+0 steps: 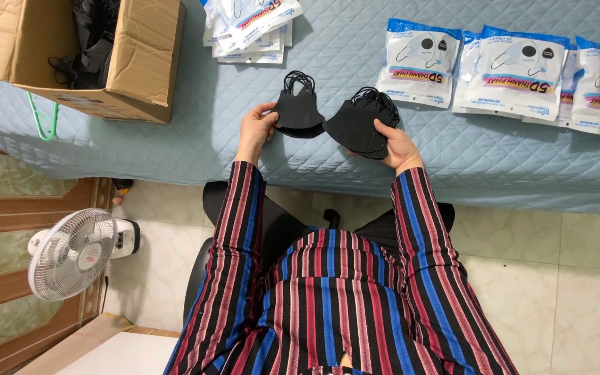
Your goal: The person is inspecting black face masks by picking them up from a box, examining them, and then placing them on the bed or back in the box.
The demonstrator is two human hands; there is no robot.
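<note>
Two stacks of black face masks are held just above the near edge of a quilted pale blue bed cover. The left stack of masks is pinched at its side by the left hand; the right stack of masks is gripped from below by the right hand. The stacks nearly touch at their inner corners, and whether they actually meet is hard to tell. How many masks each holds cannot be counted, since the layers merge into one dark shape, though bunched ear loops show at the top of each.

The hands are apart, each closed on its own stack, with most of the fingers hidden behind the masks. Beyond lie sealed mask packets, overlapping on the right, and another pile of packets cut off by the top edge. A cardboard box at the left corner is partly out of frame, its dark contents unclear. On the floor stands a white fan.
</note>
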